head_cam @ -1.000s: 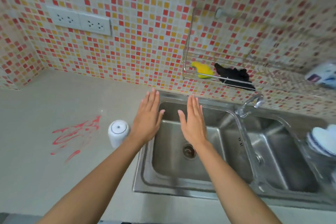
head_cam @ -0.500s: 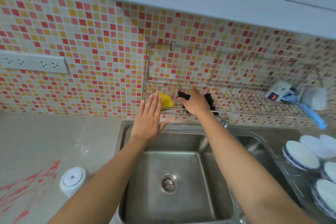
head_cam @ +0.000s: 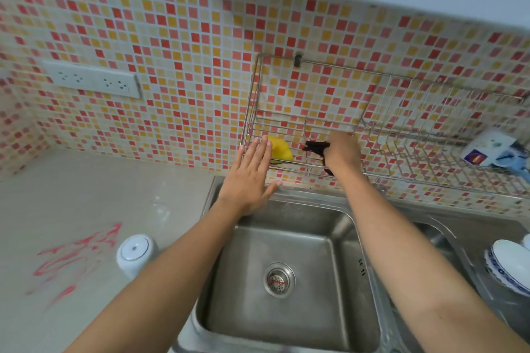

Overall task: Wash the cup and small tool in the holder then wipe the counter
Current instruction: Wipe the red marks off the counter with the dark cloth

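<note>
R hand (head_cam: pixel 341 152): fingers curled on the black cloth (head_cam: pixel 314 146), pinching it in the wire rack (head_cam: pixel 286 123) at 12 o'clock of the sink (head_cam: pixel 301 238). L hand (head_cam: pixel 249 178): fingers straight and together, holding nothing, tips in front of the yellow sponge (head_cam: pixel 282 150), which lies at 9 o'clock of the cloth.

Cloth looks soft, limp and light and could snag on the wires, so bunch it mid-body and lift straight out. Cup (head_cam: pixel 134 255) stands upside down on the worktop (head_cam: pixel 86 195) at 9 o'clock of the sink, w/ red marks (head_cam: pixel 77 258) just beyond it at 9. It looks smooth, hard, prob. slick when wet and breakable, so take it round the wall w/ the whole hand. Small tool: can't tell which item it is.

Vs 0.5 s ago, much the same: R hand on the cloth, L flat by the sponge; the view has dipped, so more worktop and red marks show. Vs 1 s ago, both hands were flat over the sink and the cloth was untouched.
</note>
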